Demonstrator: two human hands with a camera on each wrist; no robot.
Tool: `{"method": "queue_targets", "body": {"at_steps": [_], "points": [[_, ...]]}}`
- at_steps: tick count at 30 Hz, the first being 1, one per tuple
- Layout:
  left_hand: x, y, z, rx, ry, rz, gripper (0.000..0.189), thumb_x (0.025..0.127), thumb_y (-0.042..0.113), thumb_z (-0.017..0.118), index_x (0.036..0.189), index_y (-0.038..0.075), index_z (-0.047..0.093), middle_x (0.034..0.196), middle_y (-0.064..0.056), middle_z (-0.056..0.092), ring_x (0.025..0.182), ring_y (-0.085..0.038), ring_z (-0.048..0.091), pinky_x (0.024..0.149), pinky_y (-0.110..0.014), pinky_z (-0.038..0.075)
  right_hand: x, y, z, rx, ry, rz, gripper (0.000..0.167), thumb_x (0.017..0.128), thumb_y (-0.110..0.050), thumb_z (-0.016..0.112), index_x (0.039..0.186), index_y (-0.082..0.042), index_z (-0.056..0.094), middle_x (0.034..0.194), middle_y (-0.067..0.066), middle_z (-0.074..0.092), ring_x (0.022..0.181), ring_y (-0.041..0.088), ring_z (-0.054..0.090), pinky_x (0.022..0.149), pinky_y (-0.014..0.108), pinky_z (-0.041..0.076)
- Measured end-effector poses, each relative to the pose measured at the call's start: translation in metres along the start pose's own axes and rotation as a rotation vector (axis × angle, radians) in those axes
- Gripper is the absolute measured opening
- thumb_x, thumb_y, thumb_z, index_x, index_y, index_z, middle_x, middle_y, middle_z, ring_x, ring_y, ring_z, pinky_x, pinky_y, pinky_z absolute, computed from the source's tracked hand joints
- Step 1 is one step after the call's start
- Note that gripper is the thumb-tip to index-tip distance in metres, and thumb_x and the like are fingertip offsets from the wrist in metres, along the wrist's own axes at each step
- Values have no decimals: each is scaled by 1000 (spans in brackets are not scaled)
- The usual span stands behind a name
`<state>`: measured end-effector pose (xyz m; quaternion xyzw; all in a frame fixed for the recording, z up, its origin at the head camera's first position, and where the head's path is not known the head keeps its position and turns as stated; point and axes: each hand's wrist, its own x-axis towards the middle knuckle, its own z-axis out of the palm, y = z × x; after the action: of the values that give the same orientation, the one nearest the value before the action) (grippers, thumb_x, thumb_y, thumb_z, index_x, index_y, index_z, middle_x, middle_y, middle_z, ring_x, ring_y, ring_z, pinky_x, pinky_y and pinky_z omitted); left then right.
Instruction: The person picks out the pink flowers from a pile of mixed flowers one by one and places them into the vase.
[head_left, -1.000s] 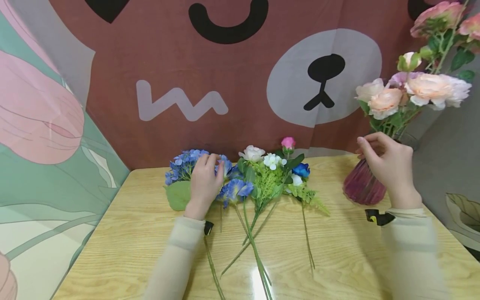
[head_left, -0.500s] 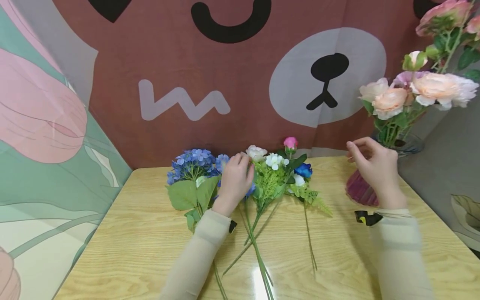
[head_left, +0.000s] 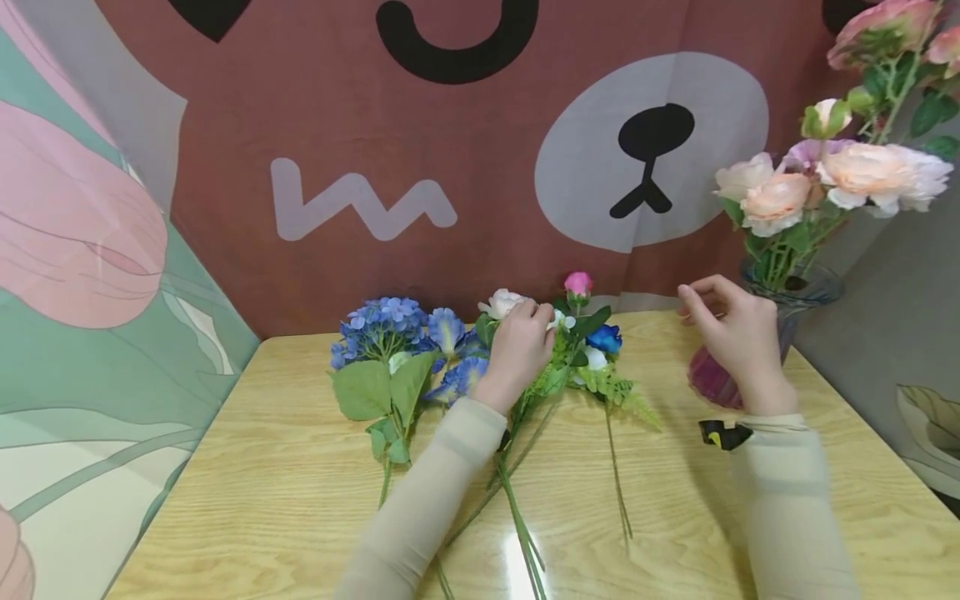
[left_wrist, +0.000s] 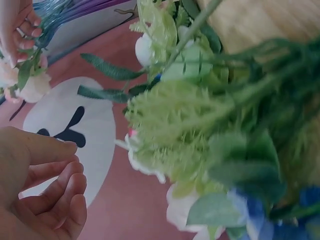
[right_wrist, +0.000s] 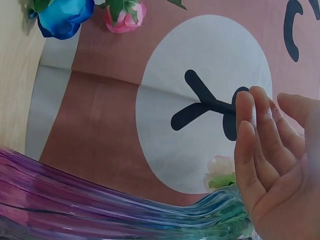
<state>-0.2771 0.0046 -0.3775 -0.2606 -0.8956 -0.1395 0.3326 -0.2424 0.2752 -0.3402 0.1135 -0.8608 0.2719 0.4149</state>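
My left hand (head_left: 519, 354) hovers over the flowers in the middle of the table, fingers loosely bent and nothing between them in the left wrist view. Beneath and around it lie a white rose (head_left: 501, 303), green foliage (left_wrist: 175, 120) and a small white blossom (head_left: 562, 321). My right hand (head_left: 738, 342), its fingers loosely bent and holding nothing, is in front of the pink and blue glass vase (right_wrist: 100, 200). Peach and pink flowers (head_left: 776, 204) stand in the vase. Whether the hand touches the glass cannot be told.
Blue hydrangea (head_left: 386, 325) and blue irises (head_left: 457, 379) lie at the left. A pink rosebud (head_left: 578, 285), a blue rose (head_left: 604, 338) and a fern sprig (head_left: 618, 392) lie right of the middle. Long stems (head_left: 525, 525) point toward the front. A bear-print cloth (head_left: 360, 275) hangs behind the table.
My left hand has moved right, from over the blue hydrangea past the irises to the white and green flowers. My right hand has shifted a little left. The flowers lie where they were.
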Motion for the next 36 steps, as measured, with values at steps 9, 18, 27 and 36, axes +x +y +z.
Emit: {"method": "queue_targets", "body": {"at_steps": [9,18,27,36], "points": [[10,12,22,51,-42,-10,8,86,16,66,92,13,65,86,-2,59,76,-17,58,68,-29,51,0,0,1,-3,-13,-7,22,92,-28,61,87,-8,68,68,7,71,62,-33,37,50,6,33],[20,23,42,105,-147,-54,13,84,24,68,93,14,68,86,-1,61,79,-18,62,70,-31,53,0,0,1,-3,-15,-8,22,92,-28,62,87,-8,68,67,6,71,62,-33,37,51,6,33],[24,31,58,173,-281,-180,18,81,33,71,89,18,74,90,-2,66,83,-19,64,70,-33,54,1,0,2,-2,-15,-7,22,92,-27,62,87,-7,68,68,7,71,62,-33,36,53,5,33],[29,34,61,207,-321,-267,13,83,28,66,87,19,75,90,-3,69,85,-19,64,68,-34,54,1,1,1,2,-6,-4,23,92,-28,61,88,-6,68,68,8,71,62,-33,37,54,5,33]]}}
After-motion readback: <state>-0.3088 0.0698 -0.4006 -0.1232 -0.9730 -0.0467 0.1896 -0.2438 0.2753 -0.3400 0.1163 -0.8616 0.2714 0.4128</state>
